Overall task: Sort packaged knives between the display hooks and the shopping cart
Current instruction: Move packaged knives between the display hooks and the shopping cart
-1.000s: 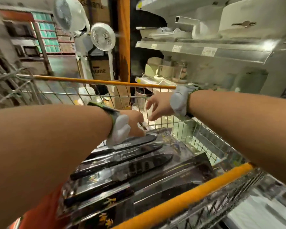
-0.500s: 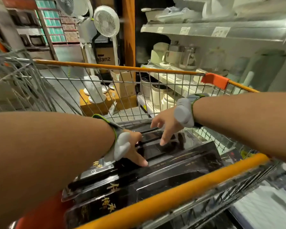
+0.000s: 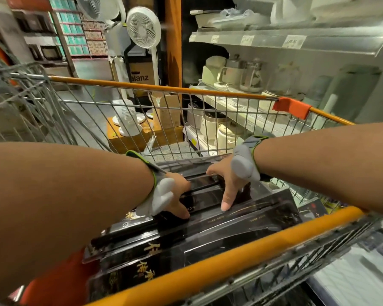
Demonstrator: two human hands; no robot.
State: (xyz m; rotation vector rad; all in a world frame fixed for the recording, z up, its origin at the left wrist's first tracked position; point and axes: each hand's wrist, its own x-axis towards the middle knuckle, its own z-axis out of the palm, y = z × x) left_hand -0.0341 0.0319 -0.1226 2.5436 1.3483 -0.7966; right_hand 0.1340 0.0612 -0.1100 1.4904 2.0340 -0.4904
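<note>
— Head view: where are the packaged knives [image 3: 219, 226]?
— Stacked in the shopping cart [image 3: 241, 265], black packs under both hands.
— And the left hand [image 3: 175, 199]?
— Its fingers curl round the near end of the top pack, thumb on its face.
— The right hand [image 3: 224, 182]?
— Its fingers are spread, one fingertip pressing the same pack just beside the left; gripping or not, I cannot tell.

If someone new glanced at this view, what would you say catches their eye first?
Two bare forearms reach into an orange-railed shopping cart, the left hand and right hand resting on a stack of black packaged knives. Behind the cart, a white fan stands upper centre, with pale kitchen appliances shelved to the right.
</note>
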